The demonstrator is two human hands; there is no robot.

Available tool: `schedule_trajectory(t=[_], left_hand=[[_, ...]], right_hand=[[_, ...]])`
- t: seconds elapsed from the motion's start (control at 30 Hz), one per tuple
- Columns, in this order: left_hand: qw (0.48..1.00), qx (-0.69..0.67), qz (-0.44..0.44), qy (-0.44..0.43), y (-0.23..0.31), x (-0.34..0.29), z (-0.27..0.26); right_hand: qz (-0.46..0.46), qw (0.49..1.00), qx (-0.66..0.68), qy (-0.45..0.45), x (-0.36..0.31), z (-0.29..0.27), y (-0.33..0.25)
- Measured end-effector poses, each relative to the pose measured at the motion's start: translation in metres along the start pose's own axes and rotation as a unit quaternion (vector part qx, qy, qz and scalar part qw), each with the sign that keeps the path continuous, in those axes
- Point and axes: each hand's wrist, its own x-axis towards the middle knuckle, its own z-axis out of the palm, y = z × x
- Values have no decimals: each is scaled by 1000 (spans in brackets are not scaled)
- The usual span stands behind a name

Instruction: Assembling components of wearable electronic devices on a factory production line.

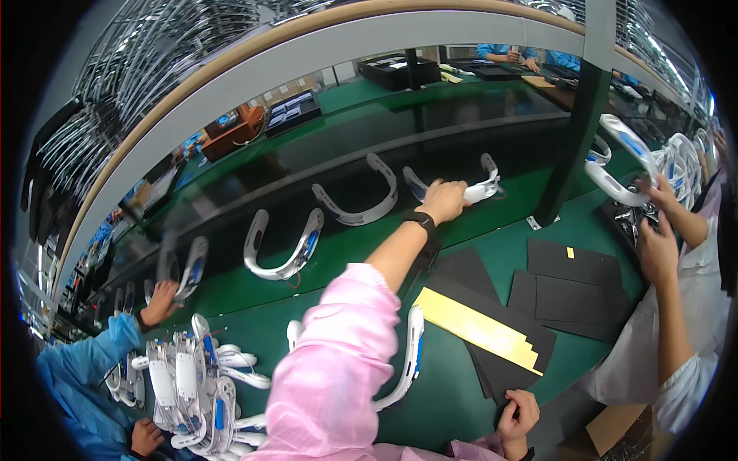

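One white U-shaped plastic band (483, 190) sits beside the green edge of the dark belt-like strip (507, 146), our left hand (444, 201) gripping it, so we judge picking or placing is in hand, calling next for a steady hold, though whether our curled right hand (519, 416) holds anything we cannot tell

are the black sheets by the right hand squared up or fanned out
Fanned out: the black sheets lie at differing angles, corners jutting past one another.

Loose, rumpled pale-pink sleeves (330, 369), black wrist strap (420, 220) behind the left grip (446, 201).
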Motion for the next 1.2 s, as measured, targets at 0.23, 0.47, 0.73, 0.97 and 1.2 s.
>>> schedule_trajectory(t=[0.23,0.47,0.73,0.97,1.2], left_hand=[[929,-359,-29,80,92,-148,-203],[742,-617,-219,-147,131,-328,-282],[776,-570,-218,-158,129,-406,-228],[774,-570,-248,121,125,-464,-196],[868,-339,-199,304,144,-503,-165]], right_hand=[[34,995,78,-46,40,-19,-27],[-227,950,202,-76,137,-17,-138],[-345,851,143,-368,135,5,-168],[-301,856,145,-395,124,20,-187],[-248,861,141,-421,121,32,-187]])
